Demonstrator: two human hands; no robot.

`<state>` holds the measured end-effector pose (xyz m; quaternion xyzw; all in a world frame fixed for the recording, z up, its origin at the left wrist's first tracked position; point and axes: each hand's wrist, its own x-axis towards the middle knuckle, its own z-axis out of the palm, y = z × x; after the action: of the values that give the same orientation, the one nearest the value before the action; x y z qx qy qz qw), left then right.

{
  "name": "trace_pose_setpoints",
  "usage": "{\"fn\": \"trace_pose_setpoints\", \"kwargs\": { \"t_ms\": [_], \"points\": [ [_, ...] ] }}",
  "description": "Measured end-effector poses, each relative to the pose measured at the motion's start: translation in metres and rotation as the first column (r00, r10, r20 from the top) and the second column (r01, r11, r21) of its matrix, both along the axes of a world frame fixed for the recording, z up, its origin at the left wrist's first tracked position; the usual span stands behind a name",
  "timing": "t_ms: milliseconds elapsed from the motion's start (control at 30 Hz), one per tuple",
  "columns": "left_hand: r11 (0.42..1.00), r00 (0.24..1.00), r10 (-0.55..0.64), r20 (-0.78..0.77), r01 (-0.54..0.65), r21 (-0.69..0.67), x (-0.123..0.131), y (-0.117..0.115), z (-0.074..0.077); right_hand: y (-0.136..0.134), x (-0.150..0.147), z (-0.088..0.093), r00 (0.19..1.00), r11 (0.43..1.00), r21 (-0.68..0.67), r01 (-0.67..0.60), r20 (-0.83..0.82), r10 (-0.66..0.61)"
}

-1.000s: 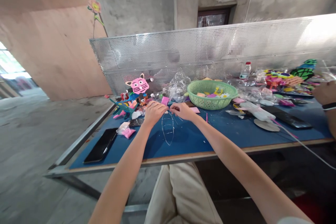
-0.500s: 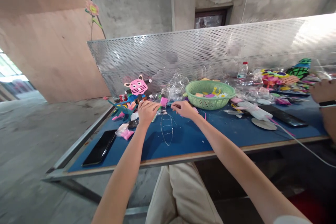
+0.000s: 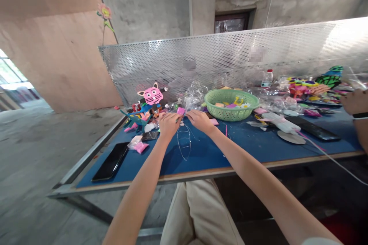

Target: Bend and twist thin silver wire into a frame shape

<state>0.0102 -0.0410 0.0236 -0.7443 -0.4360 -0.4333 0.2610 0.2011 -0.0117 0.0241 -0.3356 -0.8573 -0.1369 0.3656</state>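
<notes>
My left hand (image 3: 169, 123) and my right hand (image 3: 200, 121) are close together above the blue tabletop, fingers bent and pressed together. Whatever sits between the fingertips is too small to make out. A small pink piece (image 3: 181, 111) shows right behind the gap between the hands. Below them a leaf-shaped wire frame (image 3: 184, 143) with thin cross wires lies on the table, its upper end close under my fingers. Left of my left hand are a pink clay packet (image 3: 140, 147) and a teal figure (image 3: 136, 122).
A green basket (image 3: 231, 114) with coloured pieces stands right of the hands. A black phone (image 3: 110, 161) lies at the left edge. A pink cat face (image 3: 151, 96), a white power strip (image 3: 281, 122), a bottle (image 3: 267, 79) and another person's hand (image 3: 355, 102) surround the workspace.
My hands have come closer together, the left moving right and slightly down, the right moving slightly toward the left. The wire frame stays on the table.
</notes>
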Motion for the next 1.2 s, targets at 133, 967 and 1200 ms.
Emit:
{"fn": "trace_pose_setpoints", "kwargs": {
  "t_ms": [133, 967, 1200],
  "points": [
    [0.998, 0.998, 0.026, 0.061, -0.029, 0.059, 0.001, -0.002, 0.000, 0.001, -0.006, -0.002, 0.998, 0.999, 0.038, 0.028, -0.052, -0.026],
    [0.848, 0.895, -0.125, 0.429, 0.321, -0.422, -0.007, 0.002, 0.007, 0.006, 0.010, 0.000, 0.955, 0.989, -0.049, -0.136, -0.271, 0.118],
    [0.635, 0.812, -0.127, 0.570, 0.508, -0.582, -0.008, -0.006, 0.013, -0.006, 0.006, 0.002, 0.897, 0.949, -0.179, -0.261, -0.407, 0.170]
  ]
}}
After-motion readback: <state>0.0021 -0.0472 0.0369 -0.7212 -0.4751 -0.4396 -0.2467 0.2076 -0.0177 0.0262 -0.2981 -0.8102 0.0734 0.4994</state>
